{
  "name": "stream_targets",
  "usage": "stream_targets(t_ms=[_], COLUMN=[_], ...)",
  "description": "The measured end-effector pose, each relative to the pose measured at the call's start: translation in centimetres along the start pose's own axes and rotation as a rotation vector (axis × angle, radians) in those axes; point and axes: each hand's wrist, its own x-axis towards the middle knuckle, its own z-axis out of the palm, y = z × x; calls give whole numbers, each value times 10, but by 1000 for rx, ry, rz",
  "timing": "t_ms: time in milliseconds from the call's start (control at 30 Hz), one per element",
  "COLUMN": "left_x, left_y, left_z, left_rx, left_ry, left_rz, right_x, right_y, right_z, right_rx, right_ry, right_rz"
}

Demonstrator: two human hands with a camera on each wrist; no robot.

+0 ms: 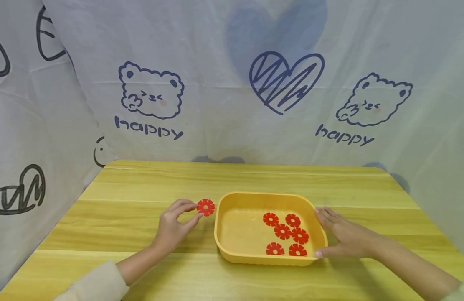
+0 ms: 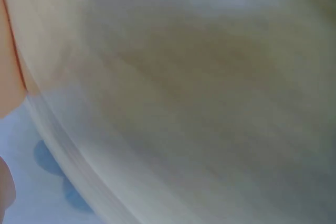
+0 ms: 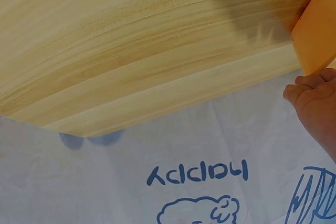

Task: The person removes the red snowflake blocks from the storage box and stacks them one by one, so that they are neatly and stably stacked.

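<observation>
My left hand (image 1: 173, 225) pinches a red snowflake-shaped plastic disc (image 1: 206, 207) between thumb and fingers, just left of the yellow plastic bin (image 1: 241, 258). On the bin's right end, my right hand (image 1: 346, 238) holds the rim, thumb at the near corner and fingers farther back. Inside the bin, toward its right half, lie several similar red discs (image 1: 282, 231). In the right wrist view, fingers (image 3: 310, 90) meet the orange-looking bin wall (image 3: 317, 27). A blurred surface fills most of the left wrist view, with only bits of fingers at its left edge.
The bin stands on a wood-grain table (image 1: 149, 184). Behind the table's far edge hangs a pale curtain (image 1: 216, 125) printed with bears, hearts and the word "happy". Another stretch of curtain (image 1: 47, 138) borders the left side.
</observation>
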Motion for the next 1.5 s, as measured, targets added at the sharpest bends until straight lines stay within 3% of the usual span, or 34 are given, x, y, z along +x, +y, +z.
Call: stream_targets(t_ms=[300, 600, 800, 1200, 1500], left_x=[-11, -30, -38, -40, -43], left_y=[-12, -16, -17, -20, -23], left_z=[-11, -21, -23, -24, -25], left_rx=[34, 96, 109, 137, 184], left_ry=[-38, -160, -180, -239, -268], left_rz=[-98, -240, -266, -301, -290], right_x=[0, 0, -1, -3, 0], right_y=[0, 0, 0, 3, 0], right_z=[-1, 0, 1, 0, 1], right_rx=[3, -1, 3, 21, 22], right_ry=[6, 3, 3, 21, 9], right_rz=[-1, 3, 3, -1, 3])
